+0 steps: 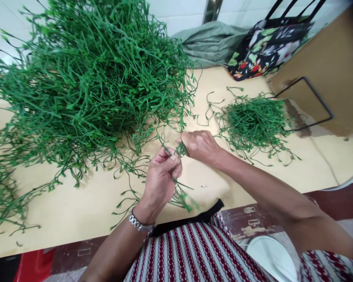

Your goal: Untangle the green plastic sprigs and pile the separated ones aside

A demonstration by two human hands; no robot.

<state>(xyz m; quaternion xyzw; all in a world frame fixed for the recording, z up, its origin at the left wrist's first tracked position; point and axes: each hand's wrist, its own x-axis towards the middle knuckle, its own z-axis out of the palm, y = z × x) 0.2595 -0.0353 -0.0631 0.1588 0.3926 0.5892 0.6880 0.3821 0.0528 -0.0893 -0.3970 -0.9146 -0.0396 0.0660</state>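
Observation:
Near the middle of the table, my left hand pinches thin green stems with bud-like tips between thumb and fingers. Close beside it, my right hand is closed around a small bunch of green stems that pokes out toward the left hand. Other stems hang or lie just below the left hand, partly blurred. A large tangled heap of the same stems fills the left and back of the table. To the right of my hands lies a smaller pile of stems.
At the back right are a floral bag and a grey-green cloth. A cardboard box stands at the right, with a black wire frame before it. Below the table edge are a red plastic object and a round white object.

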